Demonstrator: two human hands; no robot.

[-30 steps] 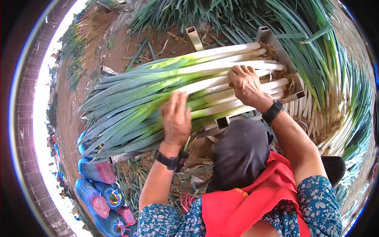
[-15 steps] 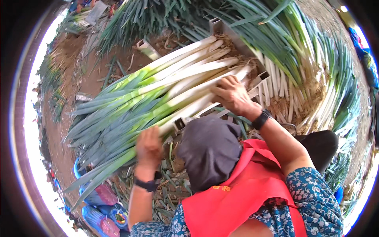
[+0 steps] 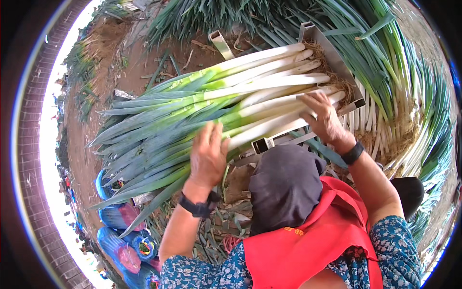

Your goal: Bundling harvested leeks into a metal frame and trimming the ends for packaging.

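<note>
Several blue bundles [image 3: 113, 216] lie on the ground [image 3: 137, 62] at far left, near the leaf tips of the long leeks [image 3: 240, 90], which are spread lengthwise in the metal frame [image 3: 334, 55]. The left hand [image 3: 209, 156] rests over the green part at the frame's near edge, fingers straight, closed on nothing. Well apart from it, the right hand [image 3: 322, 115] lies by the white shanks toward the near right corner, thumb parted from fingers; how firmly it presses cannot be told. The step in hand looks like arranging the layer; the next move probably calls for light, even pressure to line up the root ends [image 3: 346, 86] along the frame's right end, beyond which heaped leeks [image 3: 385, 86] lie
</note>
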